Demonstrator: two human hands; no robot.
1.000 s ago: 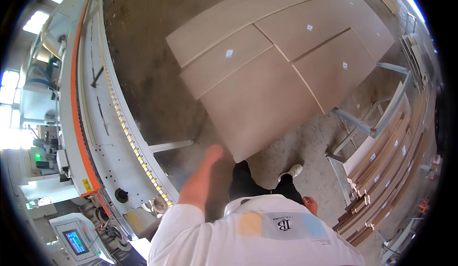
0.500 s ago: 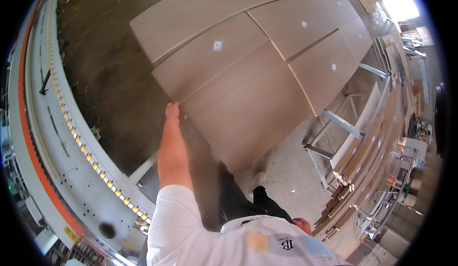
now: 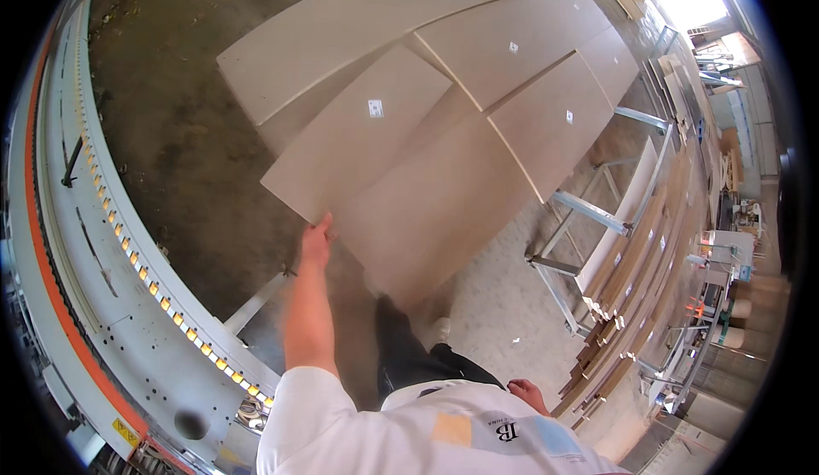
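Left hand [image 3: 316, 240] stretched forward, fingers [image 3: 324, 222] closed over the near corner of a pale beige board [image 3: 358, 142]: flat, rectangular, matte, smooth-faced, with a small white label near its middle. Board resting on top of a stack of similar panels [image 3: 444, 211], overlapping at angles, sharp straight edges, same dull sheen, carried on a grey metal trolley frame [image 3: 589, 211]. Right hand [image 3: 529, 394] low beside the hip, near the white shirt [image 3: 409, 428], holding nothing; fingers loosely curled, how far apart cannot be told. Rough, stained concrete floor [image 3: 171, 134] below the stack, speckled with dust. Along the left, a long curved machine bed [image 3: 94, 270], grey painted metal with an orange stripe and a row of small yellow rollers. On the right, narrow wooden strips and panels [image 3: 640, 279] stacked on edge, raw brown sides showing.
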